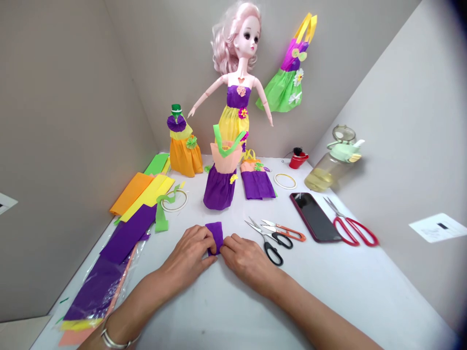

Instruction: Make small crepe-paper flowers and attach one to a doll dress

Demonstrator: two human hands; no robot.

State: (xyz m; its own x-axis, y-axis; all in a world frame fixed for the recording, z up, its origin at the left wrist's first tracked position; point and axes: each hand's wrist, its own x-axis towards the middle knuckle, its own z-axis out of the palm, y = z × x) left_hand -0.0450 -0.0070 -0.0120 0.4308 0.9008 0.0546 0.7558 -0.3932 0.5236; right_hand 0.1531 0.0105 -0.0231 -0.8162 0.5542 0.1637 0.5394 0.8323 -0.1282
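A small piece of purple crepe paper [215, 234], apparently folded, lies on the white table in front of me. My left hand [191, 250] has its bent fingers on the paper's left side, with the thumb at its lower edge. At the right edge, the fingers of my right hand [242, 255] are closed and pinch the paper. Just beyond my hands stands a small dress [219, 192] with a peach top, purple skirt and green straps. To the right of my right hand lie black-handled scissors [272, 243] and orange thread snips [284, 231].
Sheets of coloured paper [127, 233] and a tape roll [174, 200] lie at left. A doll [239, 99] and more small dresses [185, 153] stand behind. On the right are a phone [314, 216], red-handled scissors [352, 226], another tape roll [285, 181] and a bottle [324, 172].
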